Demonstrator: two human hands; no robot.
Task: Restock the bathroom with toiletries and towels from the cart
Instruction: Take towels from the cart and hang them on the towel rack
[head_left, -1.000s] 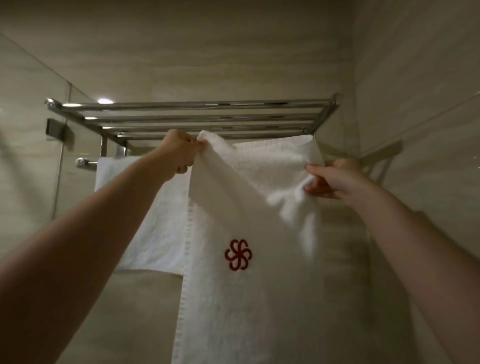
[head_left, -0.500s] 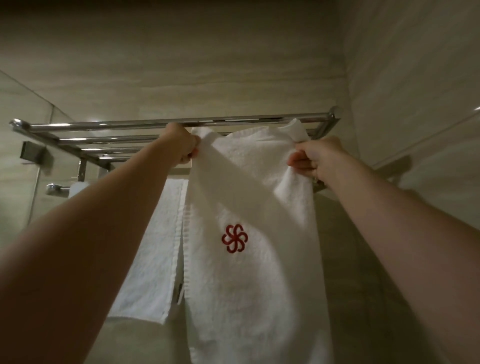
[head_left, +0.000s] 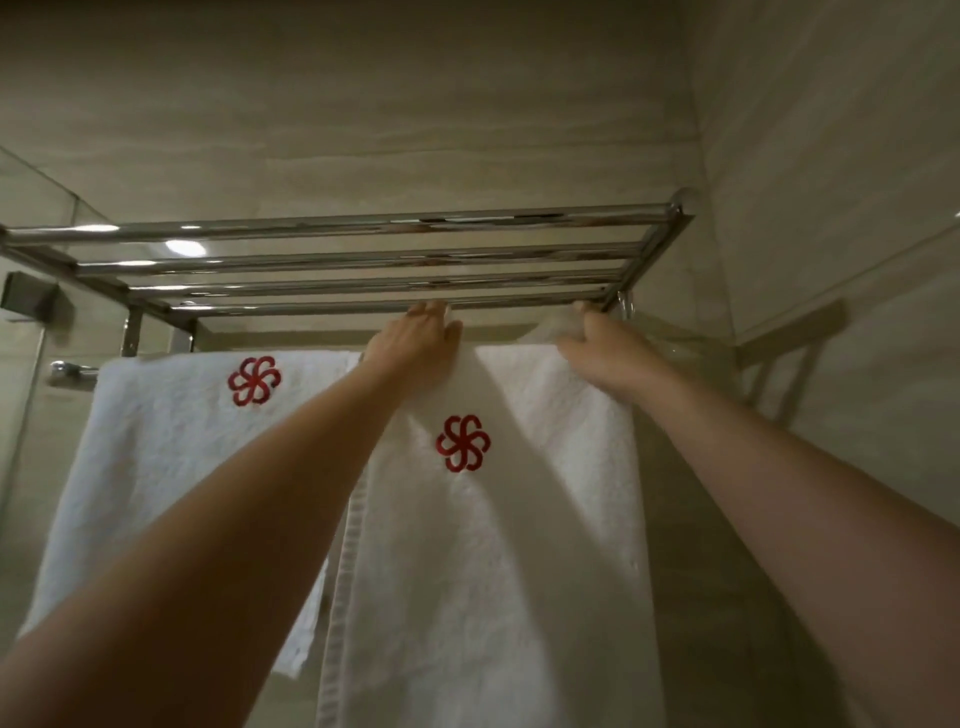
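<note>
The towel (head_left: 493, 545) hung over the bar (head_left: 67, 370), its red emblem (head_left: 462, 443) facing out. The right hand (head_left: 597, 353) gripped its bunched top corner. The left hand (head_left: 415, 338), well apart from it, lay on the top edge, its grip unclear. A second towel (head_left: 171, 457) hung just beside, on the left. The rack (head_left: 363, 254) stood above, against the wall (head_left: 363, 104).

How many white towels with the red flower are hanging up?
2. The left towel hangs from the rail under the rack. The right towel hangs beside it, with the left hand and right hand at its top edge. No others seem hidden.
</note>
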